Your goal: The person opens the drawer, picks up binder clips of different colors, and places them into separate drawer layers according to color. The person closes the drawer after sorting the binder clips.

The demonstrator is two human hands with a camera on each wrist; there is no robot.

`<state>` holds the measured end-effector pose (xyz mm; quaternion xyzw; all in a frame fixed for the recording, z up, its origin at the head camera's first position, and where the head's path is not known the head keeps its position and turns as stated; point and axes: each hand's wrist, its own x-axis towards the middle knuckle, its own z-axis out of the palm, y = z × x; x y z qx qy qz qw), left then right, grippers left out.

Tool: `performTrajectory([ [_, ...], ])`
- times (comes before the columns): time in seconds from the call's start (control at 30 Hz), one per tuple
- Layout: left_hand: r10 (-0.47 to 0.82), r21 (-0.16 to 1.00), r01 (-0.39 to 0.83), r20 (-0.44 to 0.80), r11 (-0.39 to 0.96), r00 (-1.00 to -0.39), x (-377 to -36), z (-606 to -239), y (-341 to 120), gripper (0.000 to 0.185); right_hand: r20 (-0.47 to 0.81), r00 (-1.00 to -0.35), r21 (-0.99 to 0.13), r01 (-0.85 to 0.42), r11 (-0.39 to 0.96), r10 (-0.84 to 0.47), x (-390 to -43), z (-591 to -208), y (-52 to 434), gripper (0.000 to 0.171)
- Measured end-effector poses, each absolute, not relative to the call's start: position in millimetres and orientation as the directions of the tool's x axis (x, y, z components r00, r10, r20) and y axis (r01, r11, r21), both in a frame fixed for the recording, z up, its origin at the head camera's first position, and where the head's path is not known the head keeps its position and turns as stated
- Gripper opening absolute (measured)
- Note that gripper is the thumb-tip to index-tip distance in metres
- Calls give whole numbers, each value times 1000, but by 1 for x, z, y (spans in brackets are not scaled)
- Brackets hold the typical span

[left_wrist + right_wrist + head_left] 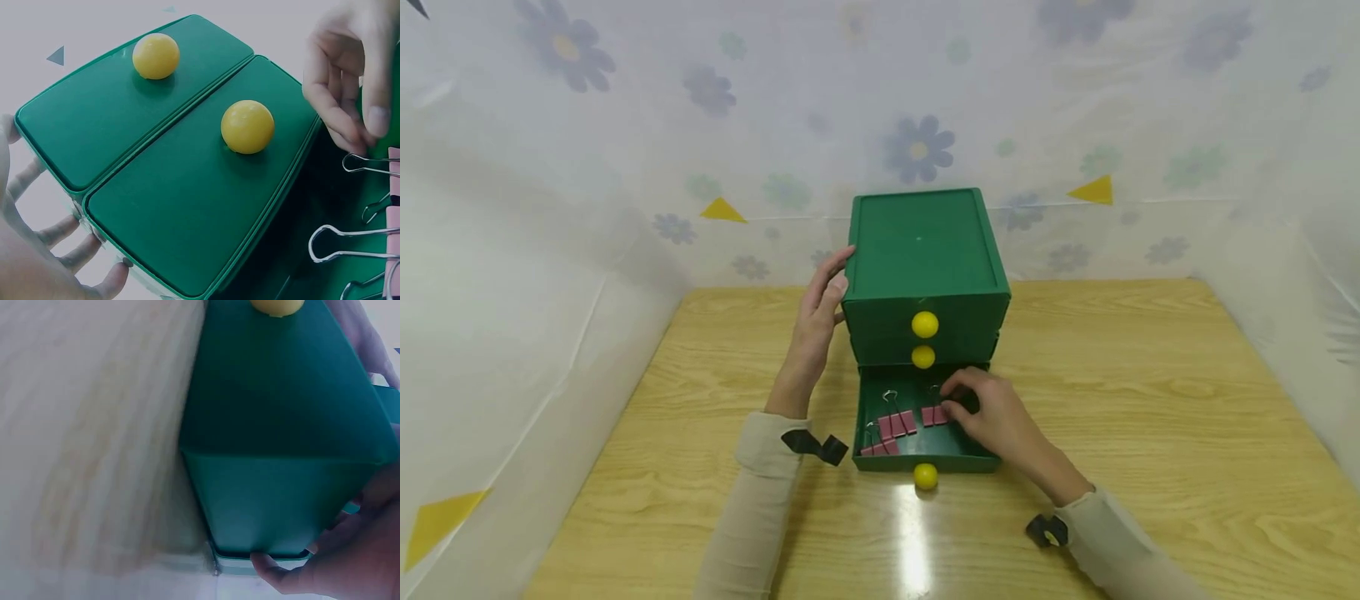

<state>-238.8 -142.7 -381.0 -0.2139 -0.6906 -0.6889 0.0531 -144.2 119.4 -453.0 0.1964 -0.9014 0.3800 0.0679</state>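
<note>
A green three-drawer cabinet (925, 242) with yellow ball knobs (925, 324) stands on a wooden table (1150, 400). Its bottom drawer (887, 462) is pulled out and holds several pink binder clips (895, 425). My left hand (820, 317) lies flat against the cabinet's left side, fingers straight; in the left wrist view its fingers (56, 250) spread along the cabinet (187, 187). My right hand (952, 404) reaches into the open drawer, with thumb and fingers curled on one pink binder clip (934, 414). The left wrist view shows that hand (350, 81) just above the clips' wire handles (350, 240).
A flower-patterned plastic sheet (917, 150) walls the table at the back and on both sides. The two upper drawers are closed. The right wrist view shows the drawer's green wall (281, 425) beside bare wood (94, 425).
</note>
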Motion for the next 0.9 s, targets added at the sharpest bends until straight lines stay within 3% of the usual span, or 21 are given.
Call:
performTrajectory([
  [0.5,232,926,375,376,-51,-897,-240,-382,-139,49,365,-895,-690,-445,571,-256,-113,-427,137,19],
  [0.9,233,924,380,380,-48,-895,-240,-382,-135,50,302,-909,-802,-405,440,-286,-67,-419,135,19],
])
